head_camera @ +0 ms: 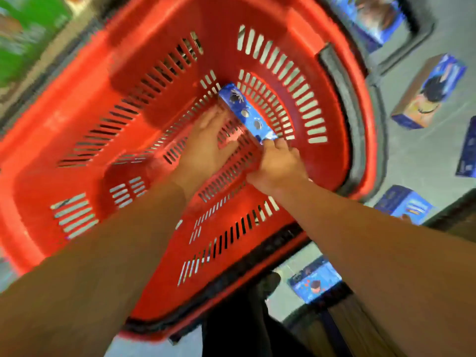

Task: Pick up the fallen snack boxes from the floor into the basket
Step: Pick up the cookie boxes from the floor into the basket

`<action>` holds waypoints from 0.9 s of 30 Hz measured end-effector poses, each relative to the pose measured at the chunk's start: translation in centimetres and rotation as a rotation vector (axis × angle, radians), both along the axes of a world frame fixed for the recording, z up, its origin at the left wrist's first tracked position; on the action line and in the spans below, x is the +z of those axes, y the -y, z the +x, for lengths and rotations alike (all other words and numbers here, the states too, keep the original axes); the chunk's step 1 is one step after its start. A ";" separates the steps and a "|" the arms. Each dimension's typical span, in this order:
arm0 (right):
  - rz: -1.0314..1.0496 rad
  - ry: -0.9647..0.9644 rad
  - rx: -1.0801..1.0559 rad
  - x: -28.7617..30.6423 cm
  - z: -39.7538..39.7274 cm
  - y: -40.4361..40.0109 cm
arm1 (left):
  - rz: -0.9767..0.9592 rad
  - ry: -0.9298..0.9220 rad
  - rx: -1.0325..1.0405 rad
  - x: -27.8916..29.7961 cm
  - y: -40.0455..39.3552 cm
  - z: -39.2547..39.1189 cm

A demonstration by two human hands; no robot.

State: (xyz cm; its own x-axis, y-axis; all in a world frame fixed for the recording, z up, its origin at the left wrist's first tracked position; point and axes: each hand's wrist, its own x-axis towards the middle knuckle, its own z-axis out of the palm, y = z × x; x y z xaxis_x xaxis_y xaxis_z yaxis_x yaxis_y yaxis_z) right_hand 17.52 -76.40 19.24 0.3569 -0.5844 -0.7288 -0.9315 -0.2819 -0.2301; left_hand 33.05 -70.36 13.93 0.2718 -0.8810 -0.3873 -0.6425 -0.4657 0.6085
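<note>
**Putting a Blue Box Down in the Red Basket**

Reaching deep into the red basket (159, 81), both hands are setting a blue snack box (244, 113) on the slotted bottom. The box is long and thin, with little cookie pictures on it. It lies near the far curved wall of the basket.

The right hand (279, 164) pinches the near end of the box, fingers curled on its corner. The left hand (206, 148) lies beside the box with its fingers stretched out flat. They touch the long side of the box, or come very close to it; the picture is too blurry to say which. It is not clamped on anything.

More blue boxes are on the grey floor (422, 155), outside the basket on the right. One big box (428, 92) lies on its side. Another box (404, 207) sits just past the basket rim. A third box (315, 282) is lower down, near a dark shoe (269, 280). So I think the job is only just started.

The boxes look like thin card. They are probably light and stiff, but a hard squeeze could dent them. The shiny print may be a bit slippery. It seems best to hold one across its narrow sides, near the middle, with a gentle grip.
</note>
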 end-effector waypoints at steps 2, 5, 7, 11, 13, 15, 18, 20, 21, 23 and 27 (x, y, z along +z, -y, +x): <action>-0.072 0.006 0.117 5.3 -1.5 -1.3 | -0.019 -0.006 -0.014 5.4 -2.1 -0.9; -0.192 0.081 0.237 14.1 -5.7 -3.7 | -0.034 -0.017 -0.010 15.4 -5.2 -3.5; -0.255 0.108 0.249 18.0 -8.3 -5.1 | -0.039 0.010 -0.021 20.6 -7.4 -5.2; -0.328 0.103 0.267 27.0 -13.3 -9.5 | -0.059 0.085 -0.039 31.4 -13.8 -9.5; -0.363 0.147 0.237 30.1 -14.8 -12.1 | -0.009 0.102 -0.044 35.1 -16.9 -10.8; -0.384 0.203 0.203 32.8 -16.1 -15.1 | -0.040 0.116 -0.047 38.8 -20.1 -12.0; -0.365 0.208 0.216 34.8 -16.9 -18.5 | -0.044 0.119 -0.030 42.9 -23.3 -13.3; -0.350 0.210 0.242 35.4 -17.4 -20.8 | -0.029 0.119 -0.040 44.4 -25.5 -14.2; -0.350 0.217 0.246 35.5 -17.7 -21.7 | -0.012 0.120 -0.053 44.9 -26.4 -14.5; -0.343 0.216 0.247 35.3 -18.2 -23.8 | 0.001 0.127 -0.101 45.2 -28.4 -15.2; -0.249 0.148 0.263 33.1 -18.7 -28.6 | 0.069 0.060 -0.093 43.4 -33.6 -15.9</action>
